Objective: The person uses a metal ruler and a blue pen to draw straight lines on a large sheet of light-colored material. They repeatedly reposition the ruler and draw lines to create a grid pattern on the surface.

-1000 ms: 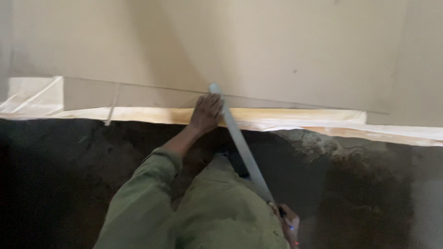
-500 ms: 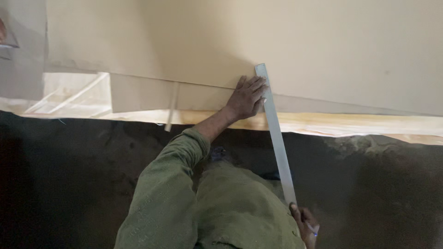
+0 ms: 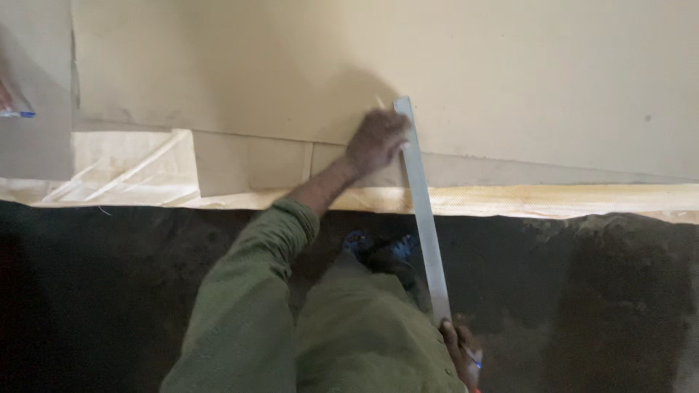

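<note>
A long flat metal ruler (image 3: 422,211) runs from a pale beige board (image 3: 473,80) down toward me. My left hand (image 3: 376,138) is closed around the ruler's far end and presses it onto the board near the board's lower edge. My right hand (image 3: 461,351) grips the near end of the ruler at the bottom of the view, with a small red and blue thing, perhaps a pen, in the same hand. My olive green sleeve (image 3: 247,291) and knee fill the lower middle.
Several stacked boards with yellowish edges (image 3: 553,198) lie under the top sheet. Paler offcuts (image 3: 124,167) sit at the left. The floor (image 3: 597,291) below is dark and rough. Another person's hand with a blue pen (image 3: 9,105) shows at the far left edge.
The view has shifted so the board fills more of the frame. My left hand and the ruler's far end have slid further onto the board. My right hand keeps its grip.
</note>
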The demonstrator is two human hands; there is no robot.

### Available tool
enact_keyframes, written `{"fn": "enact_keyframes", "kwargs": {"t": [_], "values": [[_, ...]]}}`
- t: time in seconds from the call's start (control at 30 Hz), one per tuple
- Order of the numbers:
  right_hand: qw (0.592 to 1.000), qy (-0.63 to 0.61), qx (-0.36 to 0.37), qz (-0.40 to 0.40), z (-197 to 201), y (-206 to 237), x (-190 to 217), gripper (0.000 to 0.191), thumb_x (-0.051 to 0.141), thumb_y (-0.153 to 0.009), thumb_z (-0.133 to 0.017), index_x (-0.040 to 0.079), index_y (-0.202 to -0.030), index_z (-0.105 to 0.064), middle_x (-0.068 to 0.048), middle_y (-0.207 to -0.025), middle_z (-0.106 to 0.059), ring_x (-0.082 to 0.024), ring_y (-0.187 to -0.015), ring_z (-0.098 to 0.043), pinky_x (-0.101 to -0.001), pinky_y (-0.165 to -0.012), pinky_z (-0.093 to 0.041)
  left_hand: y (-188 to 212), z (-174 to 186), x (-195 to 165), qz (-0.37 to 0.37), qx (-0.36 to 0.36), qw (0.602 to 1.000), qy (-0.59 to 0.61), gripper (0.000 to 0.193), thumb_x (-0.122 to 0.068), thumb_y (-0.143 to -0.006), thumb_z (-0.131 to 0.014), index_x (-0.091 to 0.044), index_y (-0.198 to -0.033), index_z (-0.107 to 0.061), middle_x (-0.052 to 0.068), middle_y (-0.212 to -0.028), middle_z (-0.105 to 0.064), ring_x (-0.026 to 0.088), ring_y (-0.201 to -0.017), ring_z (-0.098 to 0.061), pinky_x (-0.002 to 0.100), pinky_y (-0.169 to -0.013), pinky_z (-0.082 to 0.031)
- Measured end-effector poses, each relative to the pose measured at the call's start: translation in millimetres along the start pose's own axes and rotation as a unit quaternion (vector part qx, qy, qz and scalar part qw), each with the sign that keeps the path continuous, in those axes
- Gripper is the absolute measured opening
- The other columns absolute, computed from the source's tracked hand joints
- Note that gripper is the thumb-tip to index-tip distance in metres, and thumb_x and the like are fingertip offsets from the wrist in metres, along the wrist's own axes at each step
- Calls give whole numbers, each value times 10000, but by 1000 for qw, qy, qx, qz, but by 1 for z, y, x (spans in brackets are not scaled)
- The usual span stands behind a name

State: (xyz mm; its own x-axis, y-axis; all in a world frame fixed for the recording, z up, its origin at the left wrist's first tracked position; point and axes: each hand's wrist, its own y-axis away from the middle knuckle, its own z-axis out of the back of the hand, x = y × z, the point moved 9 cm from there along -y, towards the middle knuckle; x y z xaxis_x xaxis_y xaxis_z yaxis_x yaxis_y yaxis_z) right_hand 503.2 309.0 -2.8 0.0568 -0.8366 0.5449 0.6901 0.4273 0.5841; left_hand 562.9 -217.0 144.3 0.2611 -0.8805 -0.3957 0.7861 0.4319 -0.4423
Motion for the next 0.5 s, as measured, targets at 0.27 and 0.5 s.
{"fn": "enact_keyframes", "kwargs": {"t": [0.27,0.5], "values": [[984,-111,117,-80,-69,11,-23,555,518,-1012,-566,-7,-1035,-745,-164,-847,-683,-217,-787,-570,-411,-691,-475,-12,1,23,-100,78,988,-86,406,-208,-923,-774,-172,-1304,-640,70,-1324,-590,281,-1251,-568,509,-1083,-405],[990,-132,34,-26,-102,32,2,478,447,-983,-582,22,-938,-797,-85,-839,-802,-200,-712,-744,-379,-633,-579,-11,-26,56,-98,156,982,-40,484,-136,-913,-701,-149,-1389,-613,94,-1273,-638,271,-1039,-654,417,-824,-553]]}}
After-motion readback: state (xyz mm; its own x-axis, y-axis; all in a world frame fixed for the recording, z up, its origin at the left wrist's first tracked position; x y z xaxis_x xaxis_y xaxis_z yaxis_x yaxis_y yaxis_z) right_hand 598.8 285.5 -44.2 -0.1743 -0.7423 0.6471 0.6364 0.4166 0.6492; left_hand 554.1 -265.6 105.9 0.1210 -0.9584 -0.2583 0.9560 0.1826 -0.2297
